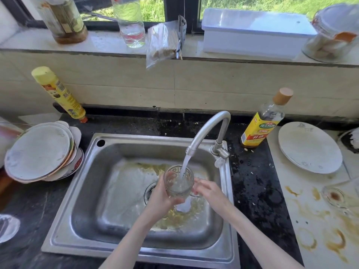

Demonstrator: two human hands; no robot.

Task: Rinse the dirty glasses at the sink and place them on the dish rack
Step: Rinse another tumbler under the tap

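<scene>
— How many glasses under the water?
— Only one glass (pixel 178 181), held over the middle of the sink (pixel 93 191), above the drain, mouth up and a little tilted, with the stream from the single faucet (pixel 207 131) falling into it.
— And the hands?
— Two. Left hand (pixel 161 197) wrapped around the glass from the left side and below. Right hand (pixel 208 188) just beside the glass on the right, fingers relaxed and loosely spread, holding nothing; touching the glass or not, cannot tell.
— More dirty glasses?
— One second glass (pixel 338 197) at the right edge of the stained counter (pixel 314 220).
— Plates?
— One stack of plates (pixel 40 152) left of the sink's far left corner, one single plate (pixel 308 147) on the right counter.
— Bottles near the sink?
— Two: yellow bottle (pixel 60 94) behind the stack, cooking wine bottle (pixel 264 121) near the sink's far right corner.
</scene>
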